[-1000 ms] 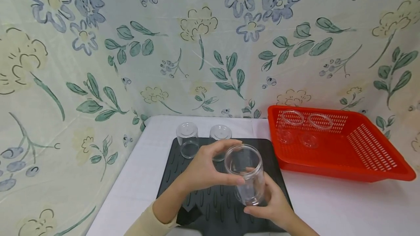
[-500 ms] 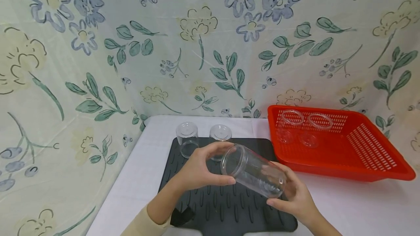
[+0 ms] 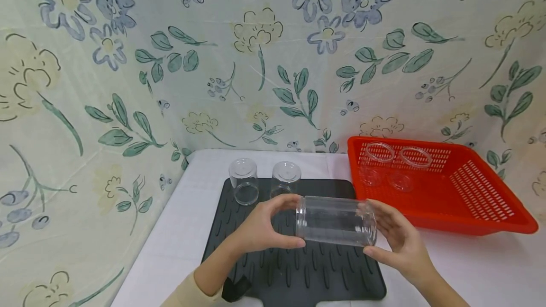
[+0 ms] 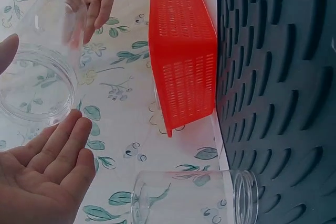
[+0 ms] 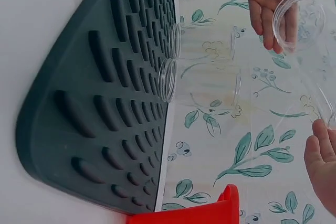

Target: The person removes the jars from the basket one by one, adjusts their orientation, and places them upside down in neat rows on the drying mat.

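Observation:
A clear jar (image 3: pixel 330 221) lies sideways in the air over the black ribbed mat (image 3: pixel 294 269), held between both hands. My left hand (image 3: pixel 266 224) holds its rimmed mouth end with thumb below and fingers above. At the base end my right hand (image 3: pixel 403 245) grips it, thumb underneath and fingers behind. In the left wrist view the jar's rim (image 4: pixel 68 85) shows between thumb and fingers. Two more clear jars, a left one (image 3: pixel 244 179) and a right one (image 3: pixel 286 173), stand upside down at the mat's back edge; my left hand partly hides the right one.
A red plastic basket (image 3: pixel 443 221) with slotted walls stands right of the mat on the white tablecloth (image 3: pixel 170 245). Clear round-rimmed containers (image 3: pixel 415 157) are inside its back left part. A floral cloth (image 3: pixel 256 84) hangs behind.
The jar has turned from nearly upright, through a slant, to sideways with its mouth to the left. My right hand has moved right with the base; my left hand stayed by the rim.

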{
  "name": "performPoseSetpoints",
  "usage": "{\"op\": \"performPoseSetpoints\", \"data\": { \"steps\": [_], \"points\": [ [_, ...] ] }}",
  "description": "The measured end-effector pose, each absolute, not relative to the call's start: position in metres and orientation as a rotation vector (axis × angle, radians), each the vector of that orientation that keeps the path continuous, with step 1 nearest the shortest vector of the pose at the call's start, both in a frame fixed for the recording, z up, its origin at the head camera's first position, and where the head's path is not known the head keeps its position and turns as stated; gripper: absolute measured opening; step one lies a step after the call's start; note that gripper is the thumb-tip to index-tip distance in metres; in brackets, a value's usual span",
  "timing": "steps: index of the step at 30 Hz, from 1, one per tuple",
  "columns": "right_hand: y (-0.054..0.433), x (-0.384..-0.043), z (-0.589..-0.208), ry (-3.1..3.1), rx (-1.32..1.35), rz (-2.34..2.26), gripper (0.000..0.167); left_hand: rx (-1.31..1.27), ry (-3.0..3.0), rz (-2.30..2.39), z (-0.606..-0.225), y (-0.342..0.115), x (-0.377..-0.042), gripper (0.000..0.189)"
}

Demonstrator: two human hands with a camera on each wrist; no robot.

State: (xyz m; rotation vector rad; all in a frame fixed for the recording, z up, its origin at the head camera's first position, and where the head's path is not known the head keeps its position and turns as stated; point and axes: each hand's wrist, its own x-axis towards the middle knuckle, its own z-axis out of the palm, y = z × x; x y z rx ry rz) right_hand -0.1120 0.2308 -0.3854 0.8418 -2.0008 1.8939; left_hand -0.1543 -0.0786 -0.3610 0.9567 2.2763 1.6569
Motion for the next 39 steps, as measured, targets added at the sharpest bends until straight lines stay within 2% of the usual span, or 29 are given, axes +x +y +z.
{"op": "performPoseSetpoints", "data": {
  "steps": [16,26,39],
  "points": [
    [0.221,-0.117,-0.362,-2.042,0.838,1.836,0.074,0.957,2.187,1.618,-0.397,-0.068,-0.158,0.066],
    [0.205,-0.122,-0.357,-1.955,0.977,1.837,0.069,0.975,2.152,1.592,-0.411,-0.058,-0.158,0.063],
    [0.188,-0.125,-0.356,-1.961,1.011,1.816,0.069,1.038,2.115,1.535,-0.422,-0.045,-0.162,0.069]
  ]
}}
